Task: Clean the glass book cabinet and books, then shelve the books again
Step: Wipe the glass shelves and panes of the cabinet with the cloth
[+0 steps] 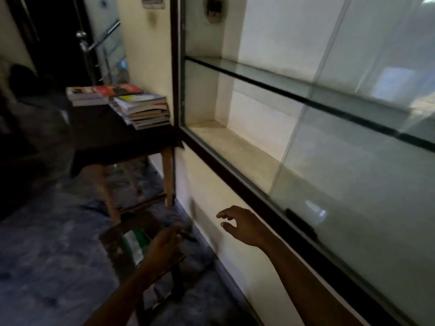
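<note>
A: Where's the cabinet?
B: The cabinet is recessed in the cream wall, right of centre. It has a dark, straight-edged frame. A flat glass shelf with a dark front edge crosses it, and the base is pale, matte and stone-like.
A: And the front?
B: A clear glass pane covers the right part, with hazy reflections. A small black oblong pull sits at its lower edge.
A: Books?
B: The books are outside the cabinet, on a table just left of the frame. They're paperbacks with glossy covers, lying flat in two stacks. The nearer stack is fanned and uneven. The second stack is behind it.
A: What's the table like?
B: Dark cloth over the top, with plain wooden legs.
A: Hands?
B: The right hand is in the air in front of the wall below the frame. Its fingers are loosely curled and it holds nothing. The left hand is lower, over a small dark wooden stool. Its fingers are bent, but the blur means I can't tell whether it grips anything.
A: Anything on the stool?
B: A green-and-white item, too blurred to identify.
A: Floor?
B: Mottled blue carpet.
</note>
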